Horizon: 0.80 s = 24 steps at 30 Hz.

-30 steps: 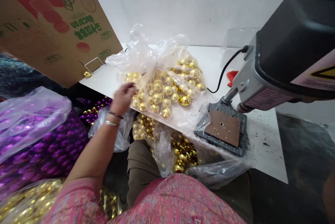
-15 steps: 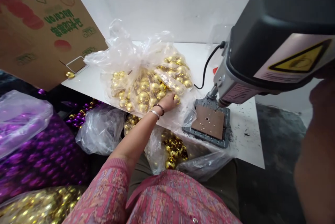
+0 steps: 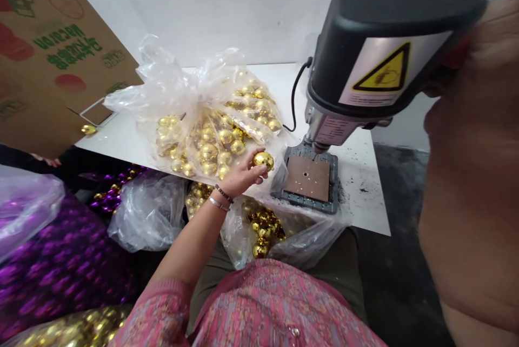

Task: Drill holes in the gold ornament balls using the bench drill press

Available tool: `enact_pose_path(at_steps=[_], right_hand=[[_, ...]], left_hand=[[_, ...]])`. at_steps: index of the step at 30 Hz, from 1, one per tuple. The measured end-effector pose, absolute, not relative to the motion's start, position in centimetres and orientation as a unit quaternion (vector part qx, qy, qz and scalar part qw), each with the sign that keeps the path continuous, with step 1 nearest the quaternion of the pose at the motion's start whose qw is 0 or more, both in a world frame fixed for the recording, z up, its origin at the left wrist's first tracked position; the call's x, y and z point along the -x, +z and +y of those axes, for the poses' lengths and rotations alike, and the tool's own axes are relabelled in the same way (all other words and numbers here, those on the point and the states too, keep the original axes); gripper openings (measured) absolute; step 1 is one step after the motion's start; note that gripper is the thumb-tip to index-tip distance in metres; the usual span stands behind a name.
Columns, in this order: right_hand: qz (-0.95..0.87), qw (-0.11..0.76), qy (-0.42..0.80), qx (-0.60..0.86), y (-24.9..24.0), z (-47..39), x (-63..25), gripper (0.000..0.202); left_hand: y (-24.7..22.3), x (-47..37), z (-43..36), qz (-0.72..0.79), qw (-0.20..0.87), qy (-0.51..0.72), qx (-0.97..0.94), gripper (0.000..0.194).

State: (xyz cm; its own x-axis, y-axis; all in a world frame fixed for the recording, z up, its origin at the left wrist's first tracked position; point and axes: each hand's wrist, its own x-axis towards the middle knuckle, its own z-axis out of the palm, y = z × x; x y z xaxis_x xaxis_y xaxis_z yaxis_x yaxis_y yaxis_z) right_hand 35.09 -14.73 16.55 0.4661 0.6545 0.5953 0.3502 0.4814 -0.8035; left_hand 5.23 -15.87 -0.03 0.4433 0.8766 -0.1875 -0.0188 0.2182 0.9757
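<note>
A shiny gold ball is held between the thumb and fingers of my left hand. That hand is just above the table's front edge, between a clear plastic bag of gold balls and the drill press. Under the drill, a brown square pad with a small hole lies on the dark metal base; the ball is apart from it. My right hand, large and close to the camera, is closed at the drill head's right side on its handle, which is mostly hidden.
A cardboard box stands at the left, with a loose gold ball by its lower corner. Bags of purple balls and gold balls are at lower left. An open bag of gold balls hangs below the white table.
My left hand has lifted from beside the bag and turned, so the gold ball now shows clearly in its fingers. The view has shifted right, bringing more of my right hand into sight.
</note>
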Motion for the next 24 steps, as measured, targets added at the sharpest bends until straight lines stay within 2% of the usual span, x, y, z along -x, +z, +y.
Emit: enact_pose_path(at_steps=[3,6,15,19,24], right_hand=[[-0.471,0.722,0.111,0.494,17.3,-14.9,-34.6,0.029],[-0.514,0.706,0.065,0.483,17.5,-14.8,-34.8,0.035],[-0.506,0.691,0.067,0.512,17.5,-14.6,-35.1,0.034],[-0.497,0.693,0.073,0.517,17.6,-14.7,-34.7,0.031],[-0.496,0.698,0.066,0.512,17.5,-14.6,-34.7,0.034]], left_hand=[[0.9,-6.0,-17.2,0.343,0.75,0.328,-0.46,0.073],[1.4,-7.8,-17.3,0.359,0.757,0.307,-0.452,0.073],[1.8,-13.5,-16.4,0.536,0.568,0.251,-0.573,0.05],[1.7,-14.5,-16.3,0.556,0.51,0.228,-0.616,0.049],[1.9,-15.0,-16.4,0.545,0.488,0.216,-0.647,0.045]])
